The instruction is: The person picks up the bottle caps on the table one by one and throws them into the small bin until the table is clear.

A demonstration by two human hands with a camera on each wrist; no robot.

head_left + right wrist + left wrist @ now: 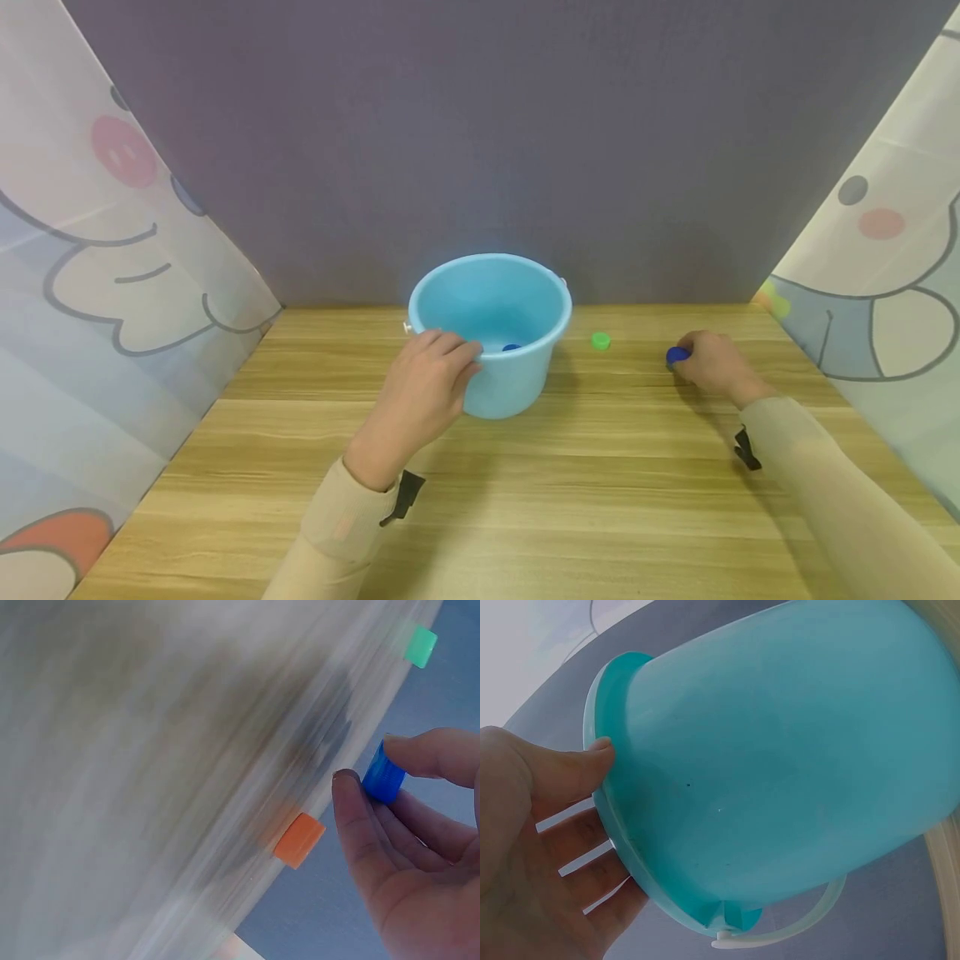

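Observation:
A light blue bucket (510,385) stands upright on the wooden table. My left hand (420,392) holds its near rim, with the thumb (592,761) on the outer side and the fingers over the lip. Inside the bucket a small blue object (512,347) shows partly above the rim edge. Off to the right, my right hand (716,364) pinches a blue bottle cap (385,776) between thumb and fingers, close over the table. In the right wrist view an orange cap (300,840) lies near that hand; the head view hides it.
Between bucket and right hand sits a green cap (601,341) on the table (570,500). A dark grey panel (510,133) rises behind the table. Cartoon-printed sheets (97,275) flank both sides. The bucket's handle (802,919) hangs at its side.

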